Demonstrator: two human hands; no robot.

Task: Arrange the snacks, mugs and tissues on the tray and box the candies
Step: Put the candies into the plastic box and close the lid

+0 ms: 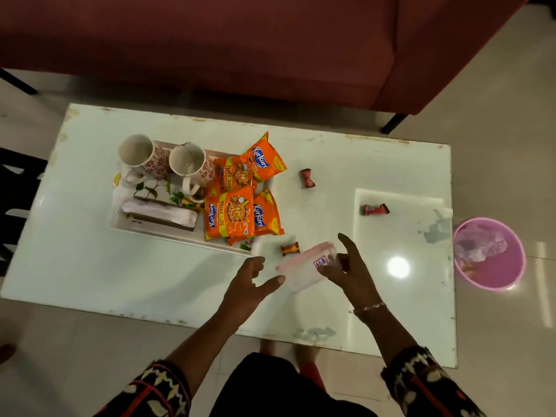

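A white tray (pixel 168 233) on the left of the white table (pixel 331 158) holds two floral mugs (pixel 135 152) (pixel 188 164), a tissue pack (pixel 159 213) and several orange snack packets (pixel 230 213). Three wrapped candies lie loose on the table: one (pixel 290 248) by the tray's near corner, one (pixel 307 178) further back, one (pixel 376 209) to the right. A small translucent box (pixel 301 272) with a pinkish lid and a label, blurred, sits between my hands. My right hand (pixel 346 272) grips its right end. My left hand (pixel 249 281) is open, thumb at the box's left edge.
A dark red sofa (pixel 240 40) runs along the far side of the table. A pink waste bin (pixel 489 254) with a plastic liner stands on the floor off the table's right edge. A dark chair (pixel 15 206) is at the left.
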